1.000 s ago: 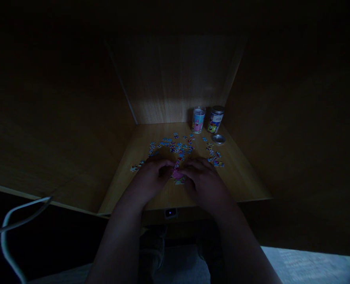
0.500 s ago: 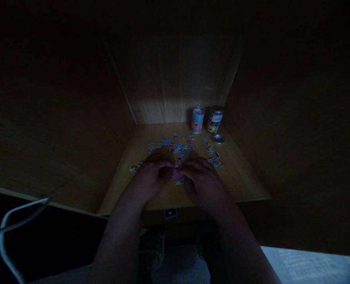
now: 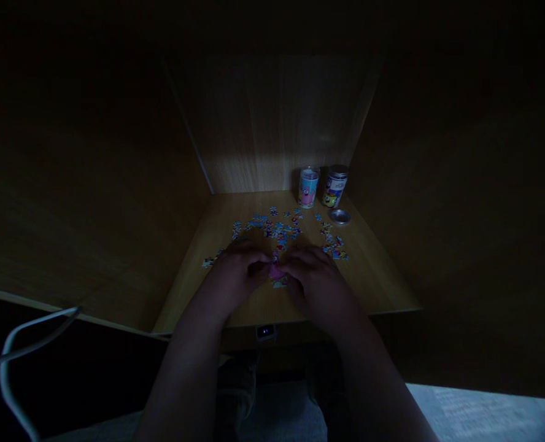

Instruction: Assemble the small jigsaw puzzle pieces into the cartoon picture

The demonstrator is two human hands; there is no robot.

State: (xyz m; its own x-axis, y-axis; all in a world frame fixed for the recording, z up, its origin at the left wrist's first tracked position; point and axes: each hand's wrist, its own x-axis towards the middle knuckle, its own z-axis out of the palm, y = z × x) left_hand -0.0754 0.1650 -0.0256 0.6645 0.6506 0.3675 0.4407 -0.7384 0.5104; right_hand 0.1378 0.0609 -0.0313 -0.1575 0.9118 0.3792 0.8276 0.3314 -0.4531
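In dim light my left hand (image 3: 236, 277) and my right hand (image 3: 316, 281) rest close together on a wooden desk (image 3: 378, 276). The fingers of both curl in and meet over a small pink cluster of joined puzzle pieces (image 3: 277, 274) lying between them. Whether they pinch it or only press on it is hard to make out. Several loose puzzle pieces (image 3: 275, 228) lie scattered just beyond my fingers.
Two small printed tins (image 3: 309, 187) (image 3: 334, 185) stand at the back right, with a round metal lid (image 3: 340, 216) lying in front of them. Wooden walls close in the desk on three sides. A white cable (image 3: 15, 350) loops at the lower left.
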